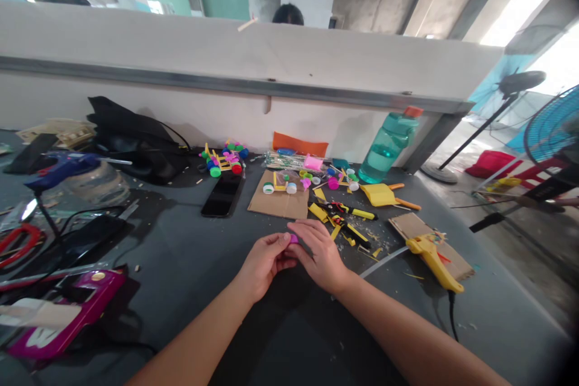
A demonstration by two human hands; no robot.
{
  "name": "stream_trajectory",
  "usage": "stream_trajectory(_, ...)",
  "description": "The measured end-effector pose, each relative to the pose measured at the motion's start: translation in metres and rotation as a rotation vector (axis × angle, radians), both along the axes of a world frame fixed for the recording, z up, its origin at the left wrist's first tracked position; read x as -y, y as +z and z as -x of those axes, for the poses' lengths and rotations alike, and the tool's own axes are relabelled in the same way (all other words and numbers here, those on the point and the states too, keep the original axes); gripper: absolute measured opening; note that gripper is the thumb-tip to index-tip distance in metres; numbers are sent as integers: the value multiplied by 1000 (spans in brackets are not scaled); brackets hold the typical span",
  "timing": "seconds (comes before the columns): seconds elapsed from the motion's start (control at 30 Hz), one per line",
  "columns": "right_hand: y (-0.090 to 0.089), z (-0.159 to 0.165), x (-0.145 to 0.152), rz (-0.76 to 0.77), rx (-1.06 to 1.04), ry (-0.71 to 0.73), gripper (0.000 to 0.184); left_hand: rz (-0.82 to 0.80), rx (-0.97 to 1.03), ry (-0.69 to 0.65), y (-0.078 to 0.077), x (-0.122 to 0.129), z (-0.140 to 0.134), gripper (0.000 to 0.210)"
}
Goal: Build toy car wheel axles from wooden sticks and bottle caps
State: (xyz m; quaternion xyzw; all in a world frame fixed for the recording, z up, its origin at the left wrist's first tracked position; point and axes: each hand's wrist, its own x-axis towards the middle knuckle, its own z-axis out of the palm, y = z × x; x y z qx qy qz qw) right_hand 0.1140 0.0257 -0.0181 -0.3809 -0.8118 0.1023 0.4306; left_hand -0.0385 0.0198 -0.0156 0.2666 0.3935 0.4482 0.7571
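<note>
My left hand (268,262) is closed, thumb and fingers pinching a small purple piece (294,239) above the dark table. My right hand (322,255) curls around the same piece from the other side, its fingers bent over it. Most of the piece is covered by fingers, so its kind cannot be made out. Just beyond the hands lies a cardboard sheet (271,207) with a small yellow-framed car (279,184) on bottle-cap wheels. To the right are yellow-and-black cutters (350,229) among yellow scraps.
A yellow glue gun (436,262) rests on cardboard at right, its glue stick pointing toward my right wrist. A phone (222,196), colourful wheeled models (221,163) and a teal water bottle (386,148) stand farther back. A blue glue gun (63,169) and magenta device (85,310) are at left.
</note>
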Motion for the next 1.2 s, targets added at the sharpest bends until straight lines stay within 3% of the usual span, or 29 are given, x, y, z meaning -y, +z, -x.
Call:
stream_trajectory(0.2,-1,1,-2,-27,-11,23,25,-107,-107,0,-1,1,-2,29)
stream_trajectory(0.4,1,2,-2,-24,-2,96,34,-156,-173,-21,-3,1,1,27)
stream_trajectory(0.5,0,2,-1,-15,-15,105,30,-174,-218,-34,-3,1,1,29)
stream_trajectory(0.73,-2,2,-1,38,-63,114,30,-111,-64,-108,2,3,0,28)
stream_trajectory(1.03,0,3,-2,32,-126,99,23,-106,-102,-74,-1,3,0,30)
stream_trajectory(1.2,-2,1,-2,43,-141,77,30,-79,-105,-39,1,1,0,32)
